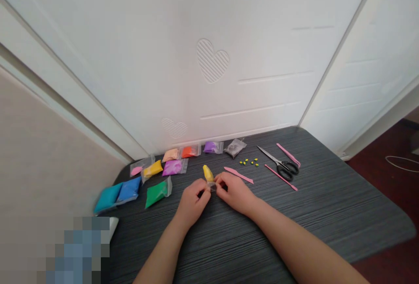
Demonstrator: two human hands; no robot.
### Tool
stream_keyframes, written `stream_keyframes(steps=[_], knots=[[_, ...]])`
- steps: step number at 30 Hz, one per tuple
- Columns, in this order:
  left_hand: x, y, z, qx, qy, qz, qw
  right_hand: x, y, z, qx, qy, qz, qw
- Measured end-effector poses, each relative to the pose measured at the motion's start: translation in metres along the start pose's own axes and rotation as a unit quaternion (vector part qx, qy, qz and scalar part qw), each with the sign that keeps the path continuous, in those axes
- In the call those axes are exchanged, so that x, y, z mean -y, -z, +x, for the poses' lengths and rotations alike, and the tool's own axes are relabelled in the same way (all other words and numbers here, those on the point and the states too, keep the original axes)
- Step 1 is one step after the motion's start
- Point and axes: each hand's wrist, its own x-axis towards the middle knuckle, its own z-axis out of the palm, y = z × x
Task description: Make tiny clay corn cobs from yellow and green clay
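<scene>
Apparently being done, for now, with the small yellow-green pieces (pixel 248 162) lying at two o'clock from the hands; seemingly being only partway through handling the yellow packet (pixel 208 173). Pinching its plastic end (pixel 212 186) narrowly between the fingertips of the left hand (pixel 194 202) and right hand (pixel 236 192), not showing whether open or sealed. Having its yellow bulk lying at twelve o'clock, just beyond the fingertips.
</scene>
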Motion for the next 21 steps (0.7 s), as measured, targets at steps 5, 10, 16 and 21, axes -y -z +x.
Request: stream_keyframes(steps=[5, 10, 16, 21], knots=[[-0.005, -0.007, 0.001, -0.04, 0.036, 0.018, 0.998, 0.003, 0.003, 0.0, -0.029, 0.01, -0.006, 1.0], [-0.011, -0.015, 0.001, -0.061, 0.08, 0.035, 0.994, 0.003, 0.004, -0.001, -0.033, 0.003, -0.025, 0.999], [-0.012, -0.019, 0.002, -0.136, 0.121, 0.055, 0.982, 0.004, 0.001, 0.0, -0.062, -0.012, -0.074, 0.995], [-0.017, -0.021, 0.001, -0.138, 0.086, 0.091, 0.982, 0.01, 0.001, 0.0, -0.106, -0.007, -0.08, 0.991]])
